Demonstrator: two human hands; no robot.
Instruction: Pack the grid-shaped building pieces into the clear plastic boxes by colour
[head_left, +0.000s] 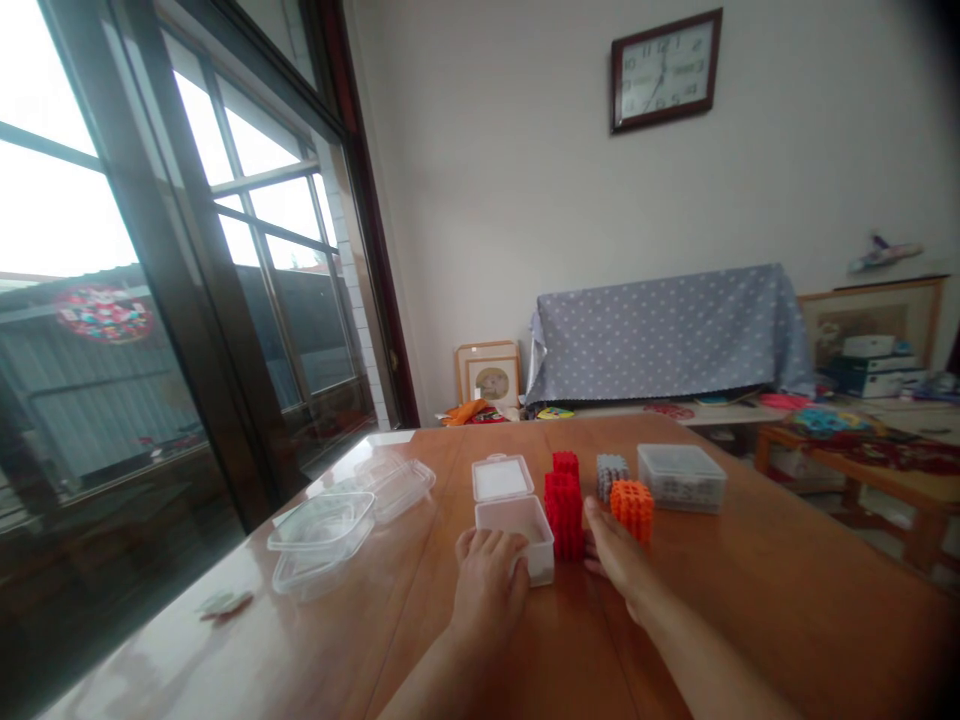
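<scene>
A white plastic box (540,562) stands on the wooden table with its lid (502,478) folded back. My left hand (491,570) is at the box's near left side, its fingers bent over the rim; the thumb rests against the front. Just right of the box are stacked red lattice pieces (564,515), with another red stack (565,463) behind. My right hand (611,545) is upright beside the red stack, fingers extended and the palm facing it. Orange lattice pieces (632,508) and grey ones (612,476) stand beyond that hand.
A closed clear box (681,478) is at the back right of the table (750,620). Clear containers (322,535) and lids sit on the left, near a small flat item (225,604). A cloth-covered object (667,335) stands beyond.
</scene>
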